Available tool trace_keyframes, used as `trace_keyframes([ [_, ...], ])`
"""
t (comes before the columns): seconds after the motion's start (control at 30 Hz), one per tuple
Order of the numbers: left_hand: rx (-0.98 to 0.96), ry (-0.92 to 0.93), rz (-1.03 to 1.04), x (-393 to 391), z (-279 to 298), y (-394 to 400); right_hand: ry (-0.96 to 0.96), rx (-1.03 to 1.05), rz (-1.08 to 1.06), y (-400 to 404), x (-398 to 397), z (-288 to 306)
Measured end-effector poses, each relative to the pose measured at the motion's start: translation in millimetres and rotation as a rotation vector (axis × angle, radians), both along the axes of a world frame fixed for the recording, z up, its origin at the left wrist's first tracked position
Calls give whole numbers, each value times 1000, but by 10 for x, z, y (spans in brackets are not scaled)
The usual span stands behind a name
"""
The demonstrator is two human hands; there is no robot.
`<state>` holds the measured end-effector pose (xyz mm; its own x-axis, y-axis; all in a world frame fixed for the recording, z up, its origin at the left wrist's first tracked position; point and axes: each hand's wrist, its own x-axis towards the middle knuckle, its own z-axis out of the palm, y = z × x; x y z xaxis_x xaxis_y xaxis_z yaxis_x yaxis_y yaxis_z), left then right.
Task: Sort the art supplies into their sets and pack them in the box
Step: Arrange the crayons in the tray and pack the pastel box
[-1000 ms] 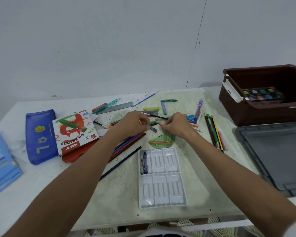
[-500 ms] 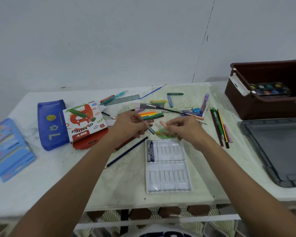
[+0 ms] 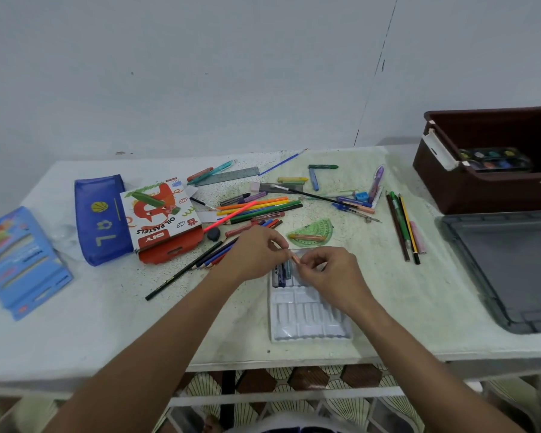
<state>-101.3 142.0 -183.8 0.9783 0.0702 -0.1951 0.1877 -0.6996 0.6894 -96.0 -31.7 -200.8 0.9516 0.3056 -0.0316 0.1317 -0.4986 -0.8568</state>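
White table (image 3: 107,323) against pale wall, supplies scattered across centre of frame. Orange pastel (image 3: 295,257), centre frame, pinched at both ends: left hand (image 3: 256,256) and right hand (image 3: 331,273), fingers curled. Long axis slants lower right, over top row of white tray (image 3: 310,320); empty slots directly below, right hand nearer. Three pastels (image 3: 281,271) seated upper left slots. Brown box (image 3: 481,189) upper right. Versus half second earlier: hands lower, pastel brought over tray; third pastel seated.

Beside one white tray (image 3: 306,323) holding three crayons (image 3: 281,273): one protractor (image 3: 313,234), one pouch (image 3: 99,218), one brown box (image 3: 487,189).
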Motion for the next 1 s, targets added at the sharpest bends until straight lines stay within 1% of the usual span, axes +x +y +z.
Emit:
trace_keyframes([
  [0.1,46,-20,-38,-43,-5,-30,-34,-18,12,4,-25,-33],
  [0.43,240,-116,-137,-175,-66,-85,-70,-174,164,-13,-8,-2],
  [0.7,237,-107,-172,-189,-35,-80,-52,-265,292,-67,85,101],
  [0.77,235,-100,-181,-190,-57,-72,-22,-252,301,-73,114,100],
  [0.93,234,-119,-153,-167,-125,-46,-36,-221,281,-65,133,68],
  [1.0,228,-128,-144,-160,-149,-24,-57,-250,306,-60,148,62],
])
